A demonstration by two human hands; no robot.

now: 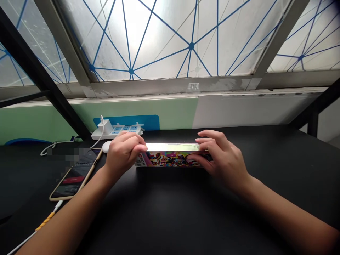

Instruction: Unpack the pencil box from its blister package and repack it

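Note:
A long, narrow cardboard box (170, 159) with a multicoloured printed front and a pale, shiny top lies on the black desk between my hands. My left hand (124, 150) is closed at its left end, the thumb and curled fingers at the top edge. Around the right end is my right hand (221, 156), the thumb against the printed front and the bent fingers over the top. Both hands hide the box's ends. A white rounded object (106, 146), partly hidden, sits just beside my left hand.
A phone (75, 175) in a tan-edged case lies on the left, near a white cable (44, 221) with orange wrapping. Behind my left hand stands a white power strip (124, 130) with a charger (105, 126) plugged in. Black metal bars (47, 78) slant up at both sides.

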